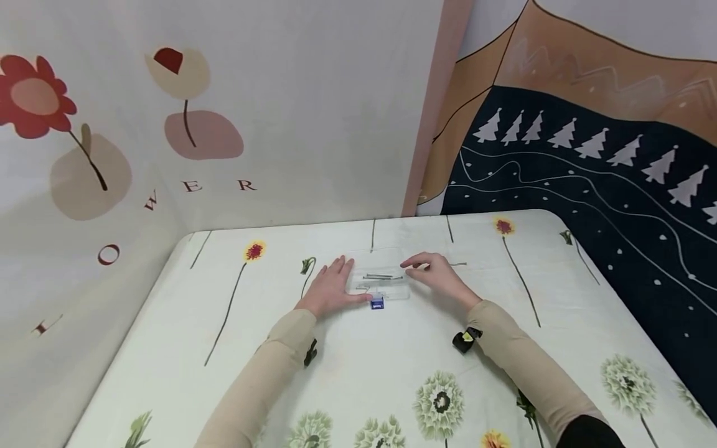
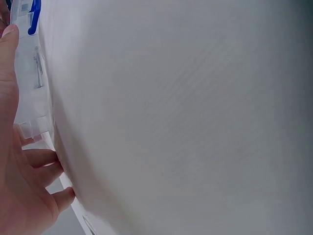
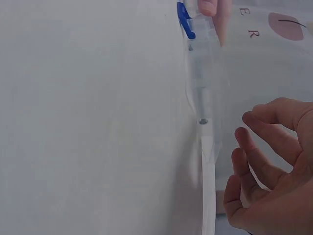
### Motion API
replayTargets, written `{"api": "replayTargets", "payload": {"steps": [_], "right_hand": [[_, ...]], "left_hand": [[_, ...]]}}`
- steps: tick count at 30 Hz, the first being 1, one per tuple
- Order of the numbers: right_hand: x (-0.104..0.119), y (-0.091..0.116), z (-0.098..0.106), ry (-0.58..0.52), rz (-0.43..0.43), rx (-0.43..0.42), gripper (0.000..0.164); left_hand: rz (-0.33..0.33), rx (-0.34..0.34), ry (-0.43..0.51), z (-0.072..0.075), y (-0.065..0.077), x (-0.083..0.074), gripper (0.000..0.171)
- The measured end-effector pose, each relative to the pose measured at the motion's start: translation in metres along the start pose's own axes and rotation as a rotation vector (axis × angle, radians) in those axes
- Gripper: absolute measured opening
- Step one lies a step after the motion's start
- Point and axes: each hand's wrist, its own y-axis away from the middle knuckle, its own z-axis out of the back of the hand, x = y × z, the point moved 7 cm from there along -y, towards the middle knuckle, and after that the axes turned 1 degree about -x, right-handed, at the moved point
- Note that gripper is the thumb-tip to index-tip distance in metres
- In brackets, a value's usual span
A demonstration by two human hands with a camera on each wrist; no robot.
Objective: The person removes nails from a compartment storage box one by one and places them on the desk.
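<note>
In the head view, a clear plastic box [image 1: 392, 294] with a blue latch [image 1: 377, 303] lies on the table, its transparent lid apparently raised behind it. Several thin metal nails or screws [image 1: 383, 277] lie in it. My left hand [image 1: 330, 289] rests against the box's left end, fingers extended and thumb along the front near the latch. Just above the box's right end hovers my right hand [image 1: 439, 277], fingers loosely bent and thumb close to the index finger. Nothing shows between those fingers in the right wrist view.
A thin nail-like piece [image 1: 459, 264] lies on the tablecloth [image 1: 358, 361] right of the box, partly behind my right hand. A wall hanging [image 1: 336, 124] rises behind the table's far edge. A dark cloth with printed trees [image 1: 560, 168] hangs at the right.
</note>
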Motion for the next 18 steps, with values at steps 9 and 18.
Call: {"api": "replayTargets", "payload": {"steps": [9, 18], "right_hand": [[-0.001, -0.005, -0.023, 0.119, -0.010, 0.110, 0.022], [0.004, -0.009, -0.033, 0.118, -0.015, 0.154, 0.026]], "left_hand": [[0.003, 0.006, -0.025, 0.000, 0.000, -0.001, 0.110], [0.008, 0.008, -0.021, 0.000, -0.001, -0.001, 0.108]]}}
